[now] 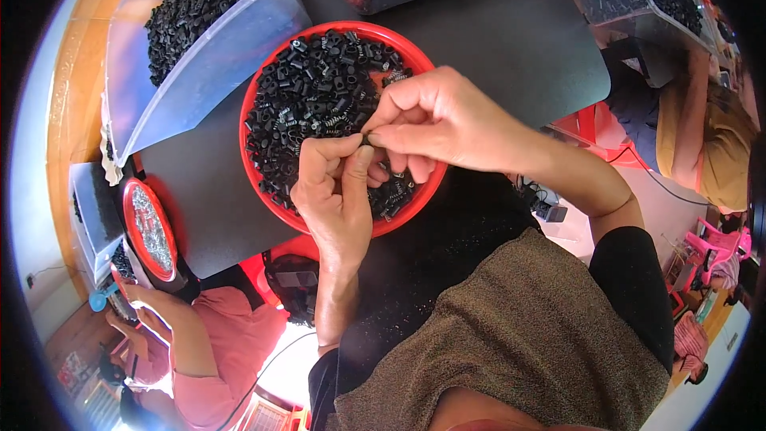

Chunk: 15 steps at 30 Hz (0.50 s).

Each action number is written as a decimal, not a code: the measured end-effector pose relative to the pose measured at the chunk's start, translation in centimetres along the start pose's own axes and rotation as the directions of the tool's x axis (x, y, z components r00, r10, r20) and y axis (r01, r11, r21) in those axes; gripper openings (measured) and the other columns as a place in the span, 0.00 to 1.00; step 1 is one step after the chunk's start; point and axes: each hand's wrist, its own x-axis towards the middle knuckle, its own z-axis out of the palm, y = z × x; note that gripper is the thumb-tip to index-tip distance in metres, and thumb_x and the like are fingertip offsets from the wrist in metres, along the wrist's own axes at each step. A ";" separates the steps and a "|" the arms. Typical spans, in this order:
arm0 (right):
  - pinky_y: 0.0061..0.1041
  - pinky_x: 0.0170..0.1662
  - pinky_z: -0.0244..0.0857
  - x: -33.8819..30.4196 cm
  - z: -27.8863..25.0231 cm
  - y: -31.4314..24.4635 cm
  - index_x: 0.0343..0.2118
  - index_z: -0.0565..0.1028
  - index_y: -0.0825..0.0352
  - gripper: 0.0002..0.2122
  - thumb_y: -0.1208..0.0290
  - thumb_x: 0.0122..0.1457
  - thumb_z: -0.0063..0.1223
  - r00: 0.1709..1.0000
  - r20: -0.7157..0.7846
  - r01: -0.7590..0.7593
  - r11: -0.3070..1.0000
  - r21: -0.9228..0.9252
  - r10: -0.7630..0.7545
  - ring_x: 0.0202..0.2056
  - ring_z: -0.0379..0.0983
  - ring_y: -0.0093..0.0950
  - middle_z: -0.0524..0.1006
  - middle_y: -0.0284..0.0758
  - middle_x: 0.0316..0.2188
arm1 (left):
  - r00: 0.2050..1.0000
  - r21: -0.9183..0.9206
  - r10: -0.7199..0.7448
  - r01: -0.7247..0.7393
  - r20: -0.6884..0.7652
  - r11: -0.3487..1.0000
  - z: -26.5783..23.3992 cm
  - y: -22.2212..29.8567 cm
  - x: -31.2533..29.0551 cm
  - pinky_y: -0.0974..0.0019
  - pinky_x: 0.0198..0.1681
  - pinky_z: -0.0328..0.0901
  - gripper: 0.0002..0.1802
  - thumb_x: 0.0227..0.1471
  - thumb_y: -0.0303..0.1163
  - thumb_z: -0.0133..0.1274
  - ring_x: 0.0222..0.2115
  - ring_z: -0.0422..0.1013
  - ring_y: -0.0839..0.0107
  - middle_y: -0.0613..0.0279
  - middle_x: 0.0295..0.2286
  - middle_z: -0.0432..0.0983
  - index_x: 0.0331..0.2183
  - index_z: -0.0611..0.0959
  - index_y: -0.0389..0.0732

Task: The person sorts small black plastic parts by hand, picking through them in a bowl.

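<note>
Both hands meet fingertip to fingertip over a round red basin (249, 132). Inside it lie many small black plastic parts (319, 72) mixed with small metal springs (333, 121). My left hand (339, 191) pinches a tiny dark piece between thumb and forefinger. The thumb and forefinger of my right hand (431, 128) close on the same spot from the other side. The piece is mostly hidden by the fingertips, so its exact kind does not show.
A clear bin (215, 56) heaped with black parts stands at the left on the dark table (503, 48). More bins line the far edge, including one at the far right (638, 0). A red bowl of metal springs (149, 227) is near a co-worker in pink (215, 343); another person (702, 128) sits at right.
</note>
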 end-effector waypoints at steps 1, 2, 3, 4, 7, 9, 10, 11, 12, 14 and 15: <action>0.13 0.20 0.63 0.2 -0.8 -0.6 0.31 0.76 0.72 0.05 0.75 0.57 0.54 0.997 0.057 -0.045 0.999 0.006 0.044 0.18 0.71 0.17 0.77 0.33 0.21 | 1.000 0.000 0.003 -0.003 -0.002 1.000 0.0 0.1 -0.1 0.77 0.24 0.66 0.04 0.54 0.18 0.49 0.21 0.70 0.80 0.61 0.23 0.75 0.34 0.73 0.33; 0.13 0.21 0.64 0.2 -1.3 -1.3 0.29 0.78 0.72 0.04 0.76 0.55 0.57 0.992 0.078 -0.098 0.995 0.019 0.096 0.17 0.71 0.17 0.77 0.34 0.20 | 1.000 -0.051 0.001 0.000 0.028 0.999 0.0 0.3 -0.3 0.77 0.25 0.66 0.04 0.54 0.17 0.49 0.22 0.71 0.80 0.61 0.24 0.75 0.34 0.73 0.33; 0.13 0.21 0.64 0.2 -1.6 -1.2 0.29 0.78 0.72 0.04 0.76 0.55 0.57 0.992 0.080 -0.096 0.995 0.016 0.094 0.17 0.71 0.17 0.77 0.34 0.20 | 0.998 -0.102 0.002 0.004 0.059 0.995 0.0 0.5 -0.5 0.78 0.25 0.66 0.04 0.54 0.17 0.49 0.22 0.71 0.79 0.60 0.25 0.76 0.34 0.73 0.33; 0.13 0.21 0.64 0.1 -1.8 -1.0 0.28 0.78 0.71 0.03 0.77 0.53 0.58 0.989 0.114 -0.092 0.996 0.019 0.089 0.17 0.71 0.17 0.77 0.34 0.20 | 0.997 -0.096 0.010 -0.003 0.079 0.995 0.0 0.7 -0.6 0.77 0.24 0.66 0.04 0.53 0.15 0.49 0.22 0.72 0.78 0.58 0.26 0.76 0.33 0.73 0.33; 0.14 0.20 0.63 0.1 -1.5 -0.4 0.27 0.79 0.71 0.04 0.78 0.50 0.61 0.987 0.125 -0.104 0.994 0.029 0.100 0.17 0.71 0.17 0.78 0.34 0.20 | 0.990 -0.028 0.070 -0.067 0.124 0.997 0.0 0.2 -0.8 0.76 0.24 0.67 0.05 0.51 0.13 0.49 0.21 0.72 0.77 0.56 0.26 0.76 0.32 0.73 0.32; 0.14 0.20 0.62 0.1 -1.3 -0.2 0.27 0.79 0.71 0.04 0.78 0.50 0.61 0.983 0.116 -0.151 0.984 0.090 0.140 0.17 0.71 0.17 0.78 0.34 0.20 | 0.992 -0.057 0.056 -0.050 0.110 0.997 0.1 -0.1 -1.0 0.76 0.24 0.67 0.05 0.51 0.13 0.49 0.21 0.72 0.77 0.56 0.26 0.76 0.31 0.73 0.32; 0.14 0.20 0.62 0.0 -1.4 -0.2 0.27 0.79 0.71 0.04 0.78 0.50 0.61 0.984 0.115 -0.150 0.985 0.090 0.139 0.17 0.71 0.17 0.78 0.34 0.20 | 0.994 -0.086 0.037 -0.029 0.098 0.996 0.1 -0.2 -1.1 0.76 0.24 0.67 0.05 0.51 0.13 0.49 0.21 0.72 0.78 0.56 0.26 0.76 0.31 0.73 0.32; 0.14 0.20 0.62 -0.1 -1.5 -0.2 0.27 0.79 0.71 0.04 0.77 0.50 0.61 0.985 0.115 -0.135 0.988 0.071 0.127 0.16 0.71 0.17 0.77 0.34 0.20 | 0.994 -0.086 0.038 -0.030 0.099 0.996 0.1 -0.2 -1.0 0.76 0.24 0.67 0.05 0.51 0.13 0.49 0.21 0.72 0.78 0.56 0.26 0.76 0.31 0.73 0.32; 0.14 0.20 0.62 -0.2 -1.5 -0.2 0.27 0.79 0.71 0.04 0.77 0.50 0.61 0.987 0.114 -0.121 0.991 0.053 0.114 0.16 0.71 0.17 0.77 0.34 0.20 | 0.994 -0.100 0.022 -0.011 0.111 0.995 0.0 -0.1 -0.9 0.76 0.24 0.67 0.05 0.51 0.14 0.50 0.21 0.72 0.78 0.56 0.26 0.76 0.31 0.74 0.32; 0.14 0.20 0.62 -0.4 -1.6 -0.7 0.28 0.79 0.71 0.04 0.77 0.51 0.61 0.991 0.092 -0.099 0.995 0.022 0.096 0.16 0.70 0.17 0.77 0.33 0.19 | 0.993 -0.112 0.006 0.008 0.122 0.994 -0.3 0.1 -0.6 0.75 0.24 0.67 0.05 0.51 0.14 0.50 0.21 0.72 0.78 0.57 0.26 0.76 0.31 0.74 0.32; 0.13 0.20 0.62 -0.4 -1.5 -0.9 0.28 0.79 0.71 0.04 0.77 0.51 0.60 0.995 0.069 -0.077 0.997 -0.009 0.078 0.16 0.70 0.17 0.77 0.33 0.19 | 0.991 -0.028 0.020 -0.016 0.132 0.999 -0.6 0.2 -0.3 0.75 0.25 0.67 0.05 0.51 0.14 0.50 0.22 0.72 0.77 0.57 0.26 0.76 0.32 0.75 0.32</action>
